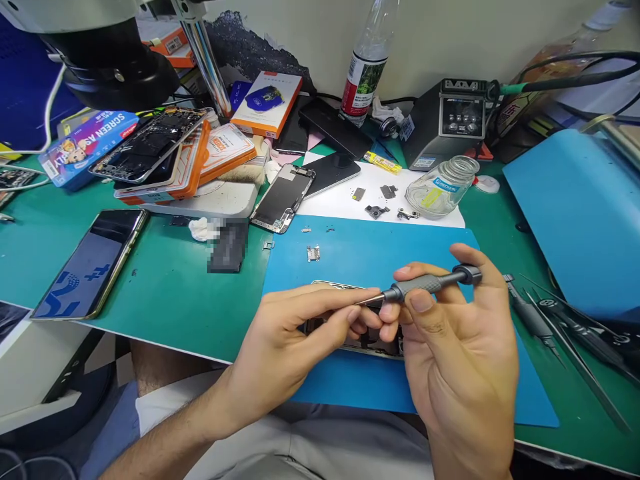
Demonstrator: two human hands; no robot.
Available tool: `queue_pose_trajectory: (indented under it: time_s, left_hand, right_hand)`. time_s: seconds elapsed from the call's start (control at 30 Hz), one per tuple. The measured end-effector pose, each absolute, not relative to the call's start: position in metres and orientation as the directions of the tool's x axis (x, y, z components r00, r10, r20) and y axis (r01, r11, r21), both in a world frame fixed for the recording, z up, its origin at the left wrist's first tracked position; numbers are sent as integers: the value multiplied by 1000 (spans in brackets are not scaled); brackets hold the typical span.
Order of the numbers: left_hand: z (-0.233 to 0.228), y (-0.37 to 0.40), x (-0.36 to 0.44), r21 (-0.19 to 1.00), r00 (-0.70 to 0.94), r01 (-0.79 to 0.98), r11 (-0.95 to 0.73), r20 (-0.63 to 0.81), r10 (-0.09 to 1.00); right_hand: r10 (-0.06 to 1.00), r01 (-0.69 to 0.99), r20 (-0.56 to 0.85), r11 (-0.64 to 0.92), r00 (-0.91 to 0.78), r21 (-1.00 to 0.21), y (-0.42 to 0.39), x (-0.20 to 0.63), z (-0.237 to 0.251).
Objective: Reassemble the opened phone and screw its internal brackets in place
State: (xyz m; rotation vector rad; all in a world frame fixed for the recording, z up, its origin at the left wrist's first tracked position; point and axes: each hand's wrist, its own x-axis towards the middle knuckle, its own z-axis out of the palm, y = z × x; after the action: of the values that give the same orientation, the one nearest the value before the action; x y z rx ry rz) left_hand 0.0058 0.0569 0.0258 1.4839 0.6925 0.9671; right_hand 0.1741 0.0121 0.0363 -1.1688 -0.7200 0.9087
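Screwdriver, a slim precision type with a knurled grey grip, lies nearly level above the blue work mat, gripped by the right hand with thumb and fingers closed around the shaft and the index finger curled over the end cap. Its tip points toward the person's left and meets the fingertips of the left hand, which are pinched narrow at the bit; whether a screw sits between them is too small to tell. Directly beneath both hands an opened phone chassis rests on the mat, mostly hidden by the fingers, with only its metal edge and part of the interior showing. Small loose parts lie farther up the mat, among them a small metal bracket. Beyond the mat, on a white sheet, lie further small components and a glass jar tipped on its side. A detached display assembly lies at the mat's far left corner. A phone with a lit screen lies well apart on the green tabletop to the left. Tweezers and a second driver lie to the right of the mat. A soldering station stands at the rear.
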Motion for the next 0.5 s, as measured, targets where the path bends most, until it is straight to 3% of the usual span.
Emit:
queue_pose_trajectory:
  time_s: [0.2,0.5]
  left_hand:
    - [25,59,5,984,472,-65,-168,179,863]
    - [25,58,6,982,467,-66,-175,185,864]
  right_hand:
    - [869,-139,66,153,490,-978,8,171,33]
    - [886,-229,-7,112,464,-967,12,174,35]
